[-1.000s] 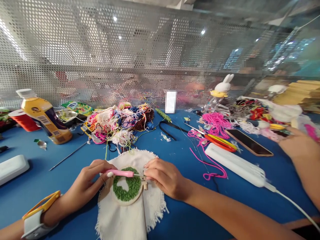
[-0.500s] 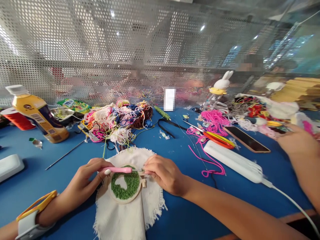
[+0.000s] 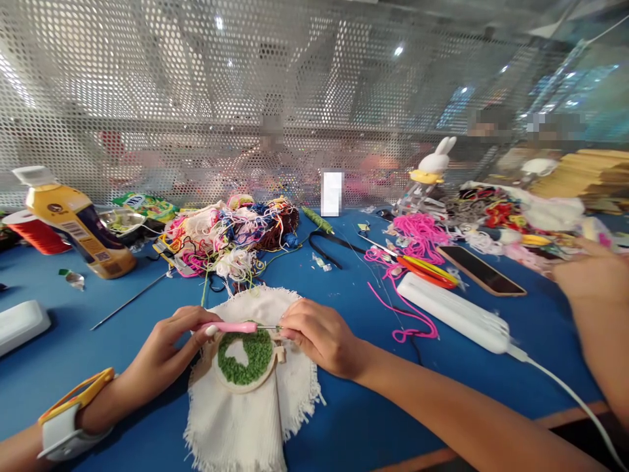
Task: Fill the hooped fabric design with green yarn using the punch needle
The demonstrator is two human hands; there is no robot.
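Observation:
A pink-handled punch needle [image 3: 238,327] lies level above the embroidery hoop, its metal tip pointing right. My left hand [image 3: 184,337] is closed around the handle's left end. The fingers of my right hand [image 3: 319,335] pinch together at the metal tip; any thread between them is too small to make out. Beneath them the hoop [image 3: 246,389] stretches white fringed cloth [image 3: 236,426], with green looped yarn [image 3: 260,354] worked around a bare white patch. A light green strand [image 3: 204,288] runs from the left hand back to the yarn pile.
A tangled yarn pile [image 3: 236,236] sits behind the cloth. To its left stand a bottle [image 3: 78,229] and a red spool [image 3: 39,231]. Orange-handled scissors [image 3: 425,270], a phone [image 3: 481,269] and a white power strip [image 3: 452,311] lie right. Another person's hand [image 3: 590,275] reaches in there.
Both hands keep their hold on the punch needle, with hardly any shift. The other person's hand at the right has moved slightly. The view has shifted a little.

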